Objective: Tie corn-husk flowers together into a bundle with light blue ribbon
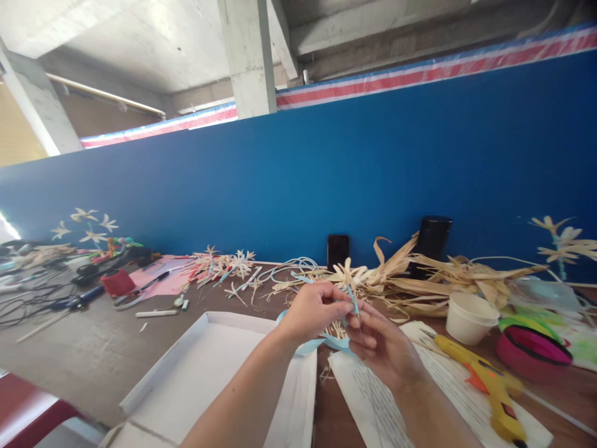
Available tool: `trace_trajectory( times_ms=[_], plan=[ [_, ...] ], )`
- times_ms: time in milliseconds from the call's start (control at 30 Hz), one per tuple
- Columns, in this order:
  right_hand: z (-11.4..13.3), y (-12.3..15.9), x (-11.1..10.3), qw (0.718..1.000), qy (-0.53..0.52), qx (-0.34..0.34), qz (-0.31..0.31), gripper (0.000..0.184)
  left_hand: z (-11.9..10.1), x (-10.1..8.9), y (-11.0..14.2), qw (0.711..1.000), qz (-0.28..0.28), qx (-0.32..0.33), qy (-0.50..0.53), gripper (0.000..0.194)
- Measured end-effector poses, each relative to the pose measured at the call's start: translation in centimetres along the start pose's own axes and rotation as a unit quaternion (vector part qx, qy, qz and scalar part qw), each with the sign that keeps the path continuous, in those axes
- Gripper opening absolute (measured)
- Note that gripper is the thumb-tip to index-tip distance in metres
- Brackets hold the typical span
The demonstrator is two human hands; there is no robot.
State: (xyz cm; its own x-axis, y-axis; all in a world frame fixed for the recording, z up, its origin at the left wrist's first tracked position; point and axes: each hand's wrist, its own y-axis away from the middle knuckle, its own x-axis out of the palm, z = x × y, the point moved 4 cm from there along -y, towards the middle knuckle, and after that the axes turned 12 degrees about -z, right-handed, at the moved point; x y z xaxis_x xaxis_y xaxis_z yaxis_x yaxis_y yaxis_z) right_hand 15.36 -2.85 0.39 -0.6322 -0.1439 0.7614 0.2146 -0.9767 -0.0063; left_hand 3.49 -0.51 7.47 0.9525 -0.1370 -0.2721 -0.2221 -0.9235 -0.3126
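Right of the white box lid, the left hand and right hand hold a pale flower by its blue-wrapped stem, fingers of both nearly closed around it. The yellow glue gun lies farther right of the lid.

A blue partition spans the view. Near its foot stand a dark upright slab and, farther right, a black cylinder. Behind it rises a concrete pillar; a red-and-white striped band runs above its top edge. Well in front, lower left, is a red chair.
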Motion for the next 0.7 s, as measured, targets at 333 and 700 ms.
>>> trace_trajectory(
  times_ms=[333, 700],
  plan=[
    [0.7, -0.4, -0.9, 0.947, 0.219, -0.131, -0.195, 0.031, 2.4, -0.5, 0.1, 0.992, -0.086, 0.000, -0.089, 0.011],
    [0.4, -0.6, -0.9, 0.959, 0.194, -0.120, -0.170, 0.026, 1.0, -0.5, 0.5, 0.990, -0.076, 0.015, -0.120, 0.009]
  ],
)
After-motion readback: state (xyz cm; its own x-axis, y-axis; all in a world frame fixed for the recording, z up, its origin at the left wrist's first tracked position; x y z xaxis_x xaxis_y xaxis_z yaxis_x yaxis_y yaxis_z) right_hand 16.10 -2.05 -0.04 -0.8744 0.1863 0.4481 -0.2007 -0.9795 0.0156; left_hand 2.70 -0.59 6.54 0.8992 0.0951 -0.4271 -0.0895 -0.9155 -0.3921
